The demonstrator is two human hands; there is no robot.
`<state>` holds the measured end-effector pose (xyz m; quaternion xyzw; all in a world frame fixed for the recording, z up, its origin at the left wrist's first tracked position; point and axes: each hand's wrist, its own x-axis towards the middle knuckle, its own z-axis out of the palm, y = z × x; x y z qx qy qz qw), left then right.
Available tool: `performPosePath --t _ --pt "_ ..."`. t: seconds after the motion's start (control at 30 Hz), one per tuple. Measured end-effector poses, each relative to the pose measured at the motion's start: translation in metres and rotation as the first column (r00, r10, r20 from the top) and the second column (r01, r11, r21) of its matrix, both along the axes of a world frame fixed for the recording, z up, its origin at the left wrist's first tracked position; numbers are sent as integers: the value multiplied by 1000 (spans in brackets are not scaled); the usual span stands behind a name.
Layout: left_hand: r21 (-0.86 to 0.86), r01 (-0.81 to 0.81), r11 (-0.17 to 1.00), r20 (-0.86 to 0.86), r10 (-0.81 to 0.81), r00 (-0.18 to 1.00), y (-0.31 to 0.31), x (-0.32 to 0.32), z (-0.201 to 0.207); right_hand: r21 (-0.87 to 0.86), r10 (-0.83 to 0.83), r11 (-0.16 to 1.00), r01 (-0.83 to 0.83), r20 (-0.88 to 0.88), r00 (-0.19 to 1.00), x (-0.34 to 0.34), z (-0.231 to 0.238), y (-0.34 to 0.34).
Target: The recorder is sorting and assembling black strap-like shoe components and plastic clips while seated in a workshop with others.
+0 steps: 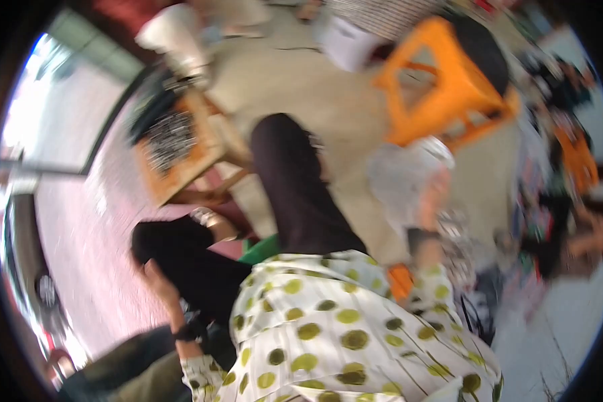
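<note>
My right hand (435, 197), smeared by motion, reaches forward on the right. It overlaps the edge of a clear plastic bag (398, 174); the blur hides whether its fingers grip the bag. On the left, my left hand (157, 285) is beside my bent left knee (171, 241), its fingers stretched out along the dark trouser leg and nothing visible in them. A dark band circles each wrist. Ahead of my legs stands a low wooden stool (208, 157), with a pile of small dark metallic-looking pieces (171, 141) on its top.
An orange plastic stool (442, 84) lies tipped ahead on the right, near a white tub (352, 43). Mixed bags and clutter (536, 221) crowd the right side. Under my legs, something green (260, 250) shows. A dark-framed glass door (74, 100) is at the left.
</note>
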<state>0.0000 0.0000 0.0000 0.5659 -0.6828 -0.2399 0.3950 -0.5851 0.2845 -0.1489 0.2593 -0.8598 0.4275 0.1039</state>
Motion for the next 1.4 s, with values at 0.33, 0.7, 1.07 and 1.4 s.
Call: performPosePath --t 0.33,0.7,1.07,1.4 --pt "-133 -106 985 339 146 929 -2 19 66 -263 115 964 31 523 844 62 41 -55" --pt "344 200 918 34 -225 974 -108 -8 79 -526 841 541 -656 313 442 173 172 -278" --pt "42 426 904 204 -425 882 -212 9 -42 -593 914 385 -707 352 202 220 224 -334" --pt "-23 -127 992 504 121 855 -145 -95 -13 -93 896 404 -910 242 373 252 222 -394"
